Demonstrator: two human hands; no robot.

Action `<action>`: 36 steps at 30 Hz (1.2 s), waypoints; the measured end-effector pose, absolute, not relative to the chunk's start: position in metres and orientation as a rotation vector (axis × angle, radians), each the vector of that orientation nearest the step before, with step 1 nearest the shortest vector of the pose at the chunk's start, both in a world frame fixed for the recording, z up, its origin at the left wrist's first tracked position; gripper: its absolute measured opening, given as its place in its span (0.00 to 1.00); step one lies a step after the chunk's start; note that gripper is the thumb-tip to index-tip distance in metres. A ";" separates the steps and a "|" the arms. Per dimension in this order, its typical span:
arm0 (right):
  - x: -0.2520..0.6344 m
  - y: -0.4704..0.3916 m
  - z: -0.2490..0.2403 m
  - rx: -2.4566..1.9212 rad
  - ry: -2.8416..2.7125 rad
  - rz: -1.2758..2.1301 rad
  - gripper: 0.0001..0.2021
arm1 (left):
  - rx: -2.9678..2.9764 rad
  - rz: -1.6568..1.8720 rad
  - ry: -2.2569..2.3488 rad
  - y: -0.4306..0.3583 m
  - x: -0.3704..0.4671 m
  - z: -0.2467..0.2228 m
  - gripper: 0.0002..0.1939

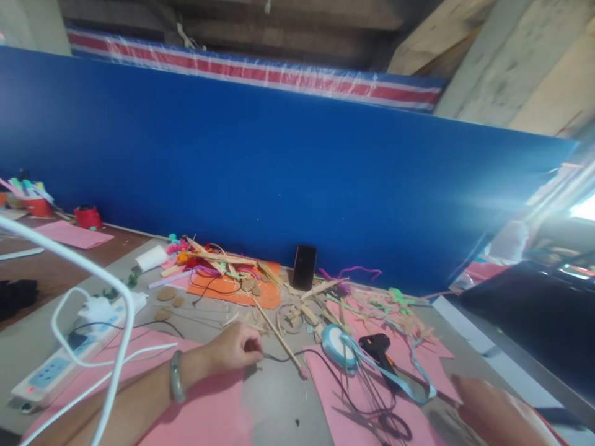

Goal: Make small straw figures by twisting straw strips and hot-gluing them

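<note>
The left hand (235,349) pinches a thin black cord (279,358) at its fingertips; the cord trails away across the grey table (279,409). The right hand (493,412) is blurred, finger state unclear. Blue partition (279,173) behind.

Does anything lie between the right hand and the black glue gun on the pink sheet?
Yes. Between the right hand, blurred at the lower right edge, and the glue gun runs a loop of light blue ribbon across the pink sheet; nothing else visible intervenes.
</note>
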State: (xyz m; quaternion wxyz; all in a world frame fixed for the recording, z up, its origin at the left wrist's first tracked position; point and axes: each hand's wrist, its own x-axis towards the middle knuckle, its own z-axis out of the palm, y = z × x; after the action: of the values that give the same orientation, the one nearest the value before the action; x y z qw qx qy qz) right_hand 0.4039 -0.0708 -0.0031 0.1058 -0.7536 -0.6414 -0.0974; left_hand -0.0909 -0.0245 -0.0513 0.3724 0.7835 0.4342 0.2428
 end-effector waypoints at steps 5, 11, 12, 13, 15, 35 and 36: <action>0.305 -0.061 0.016 -2.086 -2.217 -0.041 0.09 | 2.139 0.546 1.018 -0.026 -0.090 -0.054 0.08; 0.176 -0.059 0.031 -1.536 -2.185 0.424 0.09 | 2.353 0.497 0.920 -0.033 -0.090 -0.061 0.07; 0.159 -0.057 0.028 -1.454 -2.156 0.531 0.09 | 2.375 0.500 0.920 -0.034 -0.090 -0.062 0.07; 0.144 -0.053 0.024 -1.379 -2.111 0.637 0.08 | 2.389 0.508 0.927 -0.034 -0.090 -0.062 0.06; 0.118 -0.044 0.012 -1.261 -1.983 0.854 0.07 | 2.384 0.539 0.960 -0.035 -0.089 -0.061 0.05; 0.086 0.011 -0.031 -1.104 -1.340 1.457 0.19 | 2.179 0.506 1.008 -0.023 -0.088 -0.066 0.08; 0.088 0.013 -0.029 -1.107 -1.344 1.464 0.19 | 2.185 0.523 1.007 -0.022 -0.089 -0.067 0.08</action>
State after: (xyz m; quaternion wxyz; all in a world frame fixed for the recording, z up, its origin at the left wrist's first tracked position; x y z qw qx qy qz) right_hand 0.0876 0.0127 -0.0295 0.4199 -0.4417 -0.5361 0.5841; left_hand -0.0888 -0.0222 -0.0671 0.3333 0.8366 0.3858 0.2003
